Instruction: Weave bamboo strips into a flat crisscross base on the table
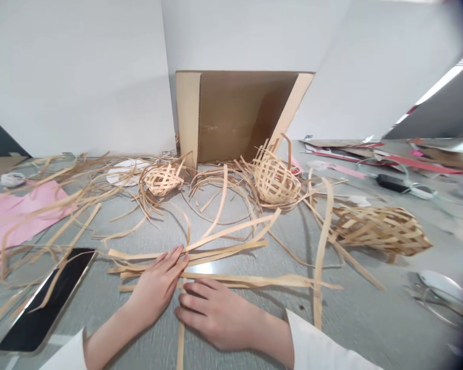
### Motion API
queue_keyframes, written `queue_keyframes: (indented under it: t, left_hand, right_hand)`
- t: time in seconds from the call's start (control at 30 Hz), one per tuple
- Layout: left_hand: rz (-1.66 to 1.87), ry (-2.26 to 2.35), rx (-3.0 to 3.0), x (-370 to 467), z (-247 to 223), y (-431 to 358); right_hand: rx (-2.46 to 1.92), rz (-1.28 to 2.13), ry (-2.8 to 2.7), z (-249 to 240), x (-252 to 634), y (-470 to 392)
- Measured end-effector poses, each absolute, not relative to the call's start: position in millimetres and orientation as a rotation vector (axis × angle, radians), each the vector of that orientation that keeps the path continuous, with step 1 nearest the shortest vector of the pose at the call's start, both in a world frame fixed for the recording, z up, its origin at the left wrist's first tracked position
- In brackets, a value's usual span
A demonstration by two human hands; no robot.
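Note:
Several pale bamboo strips lie roughly side by side across the grey table, and one strip crosses under them, running toward the front edge. My left hand lies flat over the left part of the strips, its fingers stretched out and pressing them down near the crossing. Just right of it, my right hand rests with slightly bent, spread fingers, the fingertips touching the crossing strip below the lowest long strip. Neither hand is wrapped round anything.
Woven bamboo pieces stand before an open cardboard box, with another woven piece at right. A black phone and pink sheets lie at left. Loose strips, a black object and a white mouse-like object are also around.

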State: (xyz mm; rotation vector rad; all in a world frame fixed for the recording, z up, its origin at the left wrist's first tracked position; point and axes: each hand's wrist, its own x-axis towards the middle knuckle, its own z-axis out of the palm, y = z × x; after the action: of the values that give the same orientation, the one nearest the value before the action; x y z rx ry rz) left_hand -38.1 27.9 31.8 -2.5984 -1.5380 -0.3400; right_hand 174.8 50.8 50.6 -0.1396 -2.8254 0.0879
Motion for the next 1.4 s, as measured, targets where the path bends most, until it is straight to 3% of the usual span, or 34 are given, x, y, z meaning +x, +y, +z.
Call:
queue_keyframes:
  t: [0.17, 0.3, 0.4, 0.77, 1.4]
  left_hand:
    - [-0.402, -1.502, -2.573, -38.7, 25.1, 27.0]
    - [-0.404, -1.495, -2.548, -36.9, 22.6, 27.5]
    - [-0.363, -1.484, -2.534, -35.4, 22.3, 27.7]
    - [-0.495, -1.6, -2.523, -32.2, 29.1, 25.3]
    - [-0.421, -1.555, -2.545, -35.8, 27.7, 25.4]
  right_hand:
    - [-0.179, 0.041, -2.69, 45.5, 178.9, 53.8]
    - [-0.512, -0.184, -2.612, 44.3, 183.3, 70.7]
    - [-0.675, -0.154, -2.697, 42.1, 185.8, 85.0]
    - [-0.713, 0.115, -2.736, 40.1, 187.7, 91.9]
    - [-0.713, -0.078, -2.623, 33.8, 189.7, 91.6]
